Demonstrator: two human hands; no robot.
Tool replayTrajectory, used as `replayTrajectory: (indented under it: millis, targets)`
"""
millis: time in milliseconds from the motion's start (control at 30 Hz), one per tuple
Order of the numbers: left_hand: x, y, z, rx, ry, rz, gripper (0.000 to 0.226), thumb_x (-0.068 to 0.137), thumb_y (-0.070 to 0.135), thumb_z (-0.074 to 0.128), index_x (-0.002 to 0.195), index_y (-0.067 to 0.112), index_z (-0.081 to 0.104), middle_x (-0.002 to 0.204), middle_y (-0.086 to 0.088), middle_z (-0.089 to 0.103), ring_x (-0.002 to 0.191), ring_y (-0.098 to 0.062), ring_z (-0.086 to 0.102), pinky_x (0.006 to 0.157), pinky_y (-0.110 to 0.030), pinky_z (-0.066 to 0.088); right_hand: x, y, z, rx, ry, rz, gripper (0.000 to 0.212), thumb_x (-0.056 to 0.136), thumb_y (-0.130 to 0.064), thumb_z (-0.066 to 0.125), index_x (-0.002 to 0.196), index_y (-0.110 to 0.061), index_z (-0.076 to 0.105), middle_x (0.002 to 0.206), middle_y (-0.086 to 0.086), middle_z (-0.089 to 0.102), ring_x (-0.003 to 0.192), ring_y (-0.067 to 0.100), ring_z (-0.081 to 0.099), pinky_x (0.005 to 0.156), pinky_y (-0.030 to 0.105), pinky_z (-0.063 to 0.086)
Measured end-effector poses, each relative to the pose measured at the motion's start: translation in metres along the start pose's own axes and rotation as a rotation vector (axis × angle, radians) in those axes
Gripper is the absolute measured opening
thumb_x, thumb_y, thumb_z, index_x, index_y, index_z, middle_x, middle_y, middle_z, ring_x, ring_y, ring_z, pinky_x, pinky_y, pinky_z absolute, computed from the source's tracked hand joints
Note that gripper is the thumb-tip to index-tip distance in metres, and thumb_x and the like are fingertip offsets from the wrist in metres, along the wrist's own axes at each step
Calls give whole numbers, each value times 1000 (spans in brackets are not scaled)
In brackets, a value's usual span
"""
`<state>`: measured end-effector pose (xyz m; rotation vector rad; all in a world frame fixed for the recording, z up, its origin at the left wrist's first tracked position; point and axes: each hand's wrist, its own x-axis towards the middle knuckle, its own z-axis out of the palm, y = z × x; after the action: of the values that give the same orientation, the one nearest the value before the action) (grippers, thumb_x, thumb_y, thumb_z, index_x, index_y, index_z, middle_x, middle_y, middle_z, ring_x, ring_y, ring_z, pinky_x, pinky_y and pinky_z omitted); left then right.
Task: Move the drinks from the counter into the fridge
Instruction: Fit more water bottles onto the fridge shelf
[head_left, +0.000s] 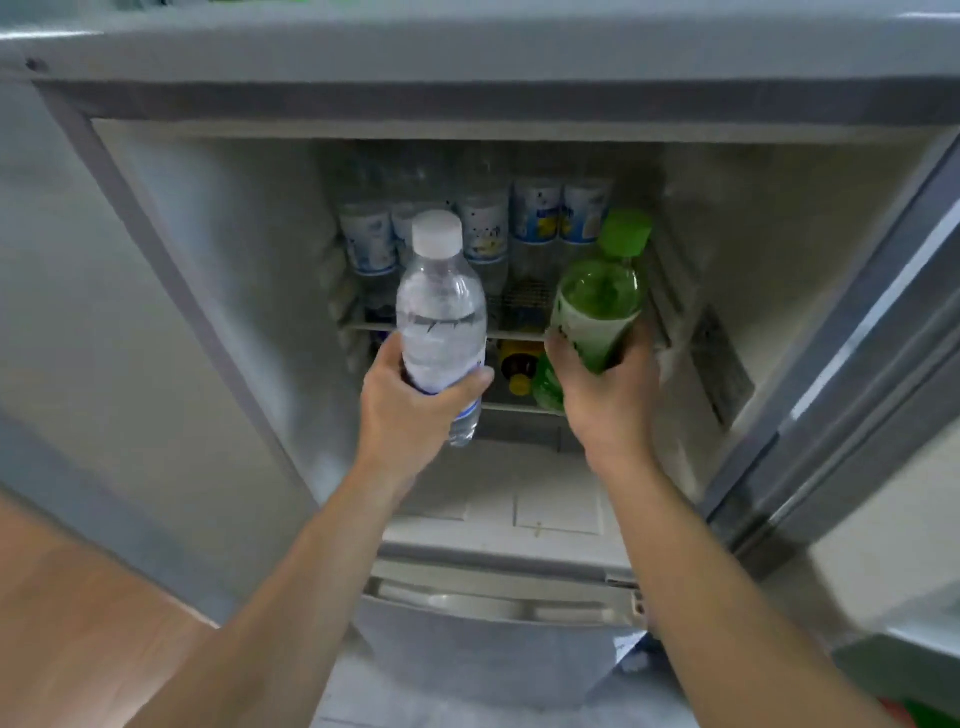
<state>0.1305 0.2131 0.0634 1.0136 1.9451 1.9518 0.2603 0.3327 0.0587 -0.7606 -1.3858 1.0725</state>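
Clear plastic fills my left hand (410, 402): its grip wraps the lower half of a water bottle (441, 317) with a white cap, held just in front of the fridge's wire shelf (522, 332). My right hand (608, 387) curls round the base of a green bottle (597, 306), hiding its bottom. On the shelf behind stand labelled bottles (537, 218), their tops lost in shadow. Below the shelf, a yellow-capped bottle (519, 374) is half covered.
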Motion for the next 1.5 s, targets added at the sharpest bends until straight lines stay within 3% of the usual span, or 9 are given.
replayTrajectory:
  millis: [100,267,467,600,800,1000,1167,1367,1500]
  targets:
    - [37,1,11,-12,-46,40,47,58,41,89,96,36,62,91,9,74,81,-13,71,65,-29,59,36,-4,15,27,67,-20,38,78,-26,81,110,-28,59,95,-22,68,87,-12,65,70,5,49]
    - [89,2,33,-51,-99,125,50,67,24,90,108,21,63,98,14,72,90,-1,69,71,-16,56,89,16,31,-63,129,-48,35,81,-21,79,100,-38,54,90,-31,64,86,-19,60,74,5,47]
    - [134,-9,52,-79,-206,109,53,70,22,89,113,28,59,107,13,68,95,6,66,78,-15,56,143,50,36,-220,183,-25,57,87,-21,74,135,-2,49,101,-16,49,97,2,47,64,-9,34]
    - [150,-26,58,-80,-244,116,52,74,20,86,114,31,56,105,17,65,92,11,62,78,-11,52,173,62,42,-333,175,15,61,89,-26,72,140,-4,45,133,12,57,118,17,53,86,11,39]
    - [168,-35,64,-90,-260,102,52,75,20,85,119,25,58,109,11,65,91,11,62,76,-8,51,203,64,48,-633,188,152,77,92,-49,62,152,-11,32,153,13,41,140,31,40,112,42,38]
    - [169,-41,66,-94,-262,117,53,75,25,84,117,34,54,104,28,60,90,21,59,77,-4,49,179,70,43,-764,238,92,81,91,-42,66,154,-10,27,154,14,36,142,30,35,112,39,34]
    - [167,-41,68,-101,-249,92,58,75,27,85,125,29,54,116,15,62,104,-3,63,92,-23,50,180,75,47,-858,184,228,61,98,-39,54,149,-10,36,145,15,47,131,32,48,100,41,44]
    - [166,-40,67,-113,-243,83,62,75,26,84,129,26,54,119,13,61,107,-6,61,87,-16,48,196,69,57,-824,122,341,78,95,-24,61,156,-7,16,155,17,34,140,34,38,108,43,39]
    - [166,-40,67,-95,-243,81,66,75,29,84,132,23,52,126,8,62,112,-10,62,95,-27,50,201,66,52,-841,40,350,79,95,-22,62,155,-4,14,154,19,34,140,35,37,110,43,40]
